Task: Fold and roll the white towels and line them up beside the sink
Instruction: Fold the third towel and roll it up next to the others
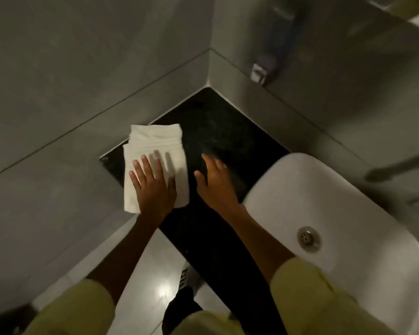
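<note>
While the left hand (153,187) presses flat on the white towel (155,160), its fingers (145,165) are spread and extended across the cloth's near half, palm down, gripping nothing. That towel is folded into a thick oblong of several layers, with soft ribbed bands showing near its far end and a nubby terry surface. It lies at the left edge of the counter (215,131), close against the grey wall, its far corners stacked slightly out of line. Beside it, the right hand (213,182) hovers or rests over bare counter just right of the towel, apart from the cloth; its fingers are loosely splayed and blurred, holding nothing. Whether its palm touches the surface cannot be told.

Polished and black with faint speckling, the counter runs as a wedge into the corner where two matte grey tiled walls meet. To the right sits the sink (300,184), a smooth white basin with rounded corners and a metal drain (309,238) in its bowl. Both forearms emerge from pale yellow-green sleeves (307,291). Glossy light floor tiles (155,274) show below the counter's edge.
</note>
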`<state>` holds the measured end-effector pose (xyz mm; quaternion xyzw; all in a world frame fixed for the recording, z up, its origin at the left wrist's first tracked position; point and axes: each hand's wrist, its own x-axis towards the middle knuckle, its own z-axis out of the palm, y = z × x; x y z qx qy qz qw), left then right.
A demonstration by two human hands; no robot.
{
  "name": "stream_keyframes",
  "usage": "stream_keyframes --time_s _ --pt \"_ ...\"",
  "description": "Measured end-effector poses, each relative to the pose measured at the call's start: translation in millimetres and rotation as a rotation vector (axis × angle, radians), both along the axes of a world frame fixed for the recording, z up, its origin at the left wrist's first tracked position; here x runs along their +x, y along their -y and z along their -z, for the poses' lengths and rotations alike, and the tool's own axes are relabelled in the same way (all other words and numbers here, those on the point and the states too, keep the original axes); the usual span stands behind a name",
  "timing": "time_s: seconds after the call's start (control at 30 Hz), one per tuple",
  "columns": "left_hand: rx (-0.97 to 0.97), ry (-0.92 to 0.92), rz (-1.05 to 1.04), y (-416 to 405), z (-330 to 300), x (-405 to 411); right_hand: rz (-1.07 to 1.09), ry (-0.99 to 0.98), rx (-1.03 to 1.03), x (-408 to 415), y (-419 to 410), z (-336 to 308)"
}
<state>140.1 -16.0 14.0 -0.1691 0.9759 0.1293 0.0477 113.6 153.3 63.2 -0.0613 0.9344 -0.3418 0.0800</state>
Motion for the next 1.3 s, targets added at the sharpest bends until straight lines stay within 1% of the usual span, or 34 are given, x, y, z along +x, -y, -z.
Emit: stream_keyframes --time_s 0.07,0.1,0.13,0.23,0.27,0.37,0.43,0.5,0.53,0.6,0.63,0.7,0.73,0.77,0.8,0.87,0.9,0.93,1.07,1.17,1.23,1.3 --pt "0.081 0.083 -0.119 31.7 21.3 -20.5 0.036 0.315 -0.063 -33.1 38.0 21.9" --pt "0.137 0.112 -0.176 43.5 27.9 -27.2 0.072 0.42 -0.083 -46.4 56.2 32.3" --pt "0.201 0.128 -0.23 53.5 31.5 -32.0 0.132 0.481 -0.106 -57.1 74.0 41.9" --pt "0.35 0.073 -0.377 70.6 28.9 -40.9 0.34 0.525 -0.114 -75.7 108.9 61.5" --pt "0.365 0.058 -0.432 73.7 26.3 -42.6 0.36 0.543 -0.099 -80.4 112.4 66.6" --pt "0.45 0.113 -0.594 89.4 18.8 -45.0 0.284 0.589 -0.055 -92.0 114.1 74.1" --pt "0.516 0.133 -0.585 98.7 18.7 -41.5 0.256 0.608 -0.14 -91.6 110.7 68.9" --pt "0.603 0.157 -0.528 99.9 13.9 -37.1 0.245 0.67 -0.342 -82.3 104.9 50.4" --pt "0.7 0.183 -0.51 97.7 11.3 -33.4 0.23 0.714 -0.432 -75.4 99.3 40.1" --pt "1.012 0.272 -0.534 83.8 -5.3 -22.6 0.227 0.757 -0.565 -57.3 83.1 14.7" --pt "1.191 0.329 -0.566 73.6 -17.4 -15.8 0.262 0.758 -0.628 -48.6 72.1 2.1" --pt "1.466 0.451 -0.632 50.8 -47.2 1.6 0.35 0.741 -0.769 -30.7 42.5 -22.3" --pt "1.568 0.5 -0.599 33.2 -60.8 8.3 0.387 0.707 -0.845 -18.8 17.7 -36.5" --pt "1.673 0.51 -0.571 26.0 -69.5 17.3 0.392 0.686 -0.889 -8.1 3.4 -47.3" --pt "1.788 0.539 -0.499 15.7 -77.7 26.0 0.412 0.664 -0.928 4.1 -13.6 -59.4" --pt "1.913 0.676 -0.346 -10.1 -92.2 33.9 0.476 0.579 -0.991 31.8 -54.5 -80.6" --pt "1.916 0.766 -0.264 -30.5 -102.1 35.7 0.522 0.521 -1.028 48.5 -78.9 -91.0" --pt "1.893 0.811 -0.187 -46.6 -106.8 33.6 0.556 0.474 -1.066 63.9 -97.8 -100.1" --pt "1.647 0.899 0.227 -130.8 -137.0 38.1 0.76 0.22 -1.116 141.8 -172.6 -130.9" --pt "1.539 1.084 0.529 -209.7 -161.1 58.7 0.96 0.05 -1.18 220.5 -226.7 -141.2" --pt "1.44 1.187 0.725 -268.7 -170.4 88.5 1.112 -0.062 -1.237 283.2 -256.9 -141.3" --pt "1.333 1.188 0.776 -316.0 -169.4 122.2 1.212 -0.139 -1.277 337.1 -277.1 -136.0"
